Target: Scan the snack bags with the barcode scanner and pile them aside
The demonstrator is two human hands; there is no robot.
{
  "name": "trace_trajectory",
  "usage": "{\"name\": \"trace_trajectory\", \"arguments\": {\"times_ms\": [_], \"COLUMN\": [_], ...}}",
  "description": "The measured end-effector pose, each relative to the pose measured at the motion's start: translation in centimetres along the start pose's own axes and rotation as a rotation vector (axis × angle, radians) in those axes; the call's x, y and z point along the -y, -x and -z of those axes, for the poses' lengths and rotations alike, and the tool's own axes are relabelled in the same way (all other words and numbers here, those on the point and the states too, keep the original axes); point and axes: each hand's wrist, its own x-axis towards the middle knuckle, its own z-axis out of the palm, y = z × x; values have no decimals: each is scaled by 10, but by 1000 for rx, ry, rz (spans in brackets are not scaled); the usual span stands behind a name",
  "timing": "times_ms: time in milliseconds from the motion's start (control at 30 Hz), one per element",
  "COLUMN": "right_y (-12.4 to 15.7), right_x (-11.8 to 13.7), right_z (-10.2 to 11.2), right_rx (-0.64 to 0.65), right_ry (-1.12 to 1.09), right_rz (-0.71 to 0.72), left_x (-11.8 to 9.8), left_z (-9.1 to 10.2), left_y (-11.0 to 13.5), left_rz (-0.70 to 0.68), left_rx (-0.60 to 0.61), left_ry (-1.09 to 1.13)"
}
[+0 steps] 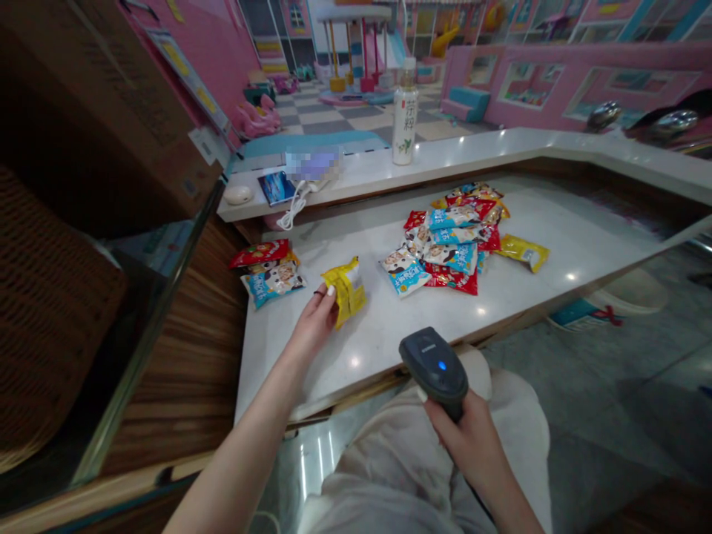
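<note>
My left hand (316, 317) lies on the white counter (356, 356), its fingertips gripping the edge of a yellow snack packet (345, 291). My right hand (461, 437) is shut around the handle of a dark grey handheld barcode scanner (434, 367), whose blue light is lit. A heap of several red, blue and yellow snack packets (450, 241) lies farther along the counter. Closer to my left hand, a smaller stack of red and blue packets (270, 276) rests on the counter near its left edge.
A raised white ledge (445, 167) runs behind the counter and holds a white bottle (405, 113), a phone (277, 187) and a white cable (294, 208). A cardboard box (105, 111) stands at the left. Beyond lies a pink play area.
</note>
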Motion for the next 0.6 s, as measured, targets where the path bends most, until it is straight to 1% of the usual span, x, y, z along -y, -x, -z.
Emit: {"name": "trace_trajectory", "arguments": {"times_ms": [67,100,133,200,267,333,467,600], "right_y": [1,1,2,3,3,3,0,-3], "right_x": [2,3,4,5,7,8,14,19], "right_z": [-2,-2,-3,-3,-2,-1,-5,-11], "right_rx": [4,5,9,9,6,7,32,34], "right_ry": [2,4,4,-1,-6,-8,-3,8], "right_rz": [0,-2,-6,-13,-16,-17,-23,15], "left_x": [2,3,4,8,13,19,26,28], "left_z": [-8,-12,-15,-21,-26,-29,-34,-36], "left_y": [7,10,13,18,21,23,25,26], "left_rz": [159,215,250,276,304,314,258,224], "left_rx": [-36,-40,-36,-16,0,-8,-45,-66], "left_ry": [229,309,371,444,442,382,287,249]}}
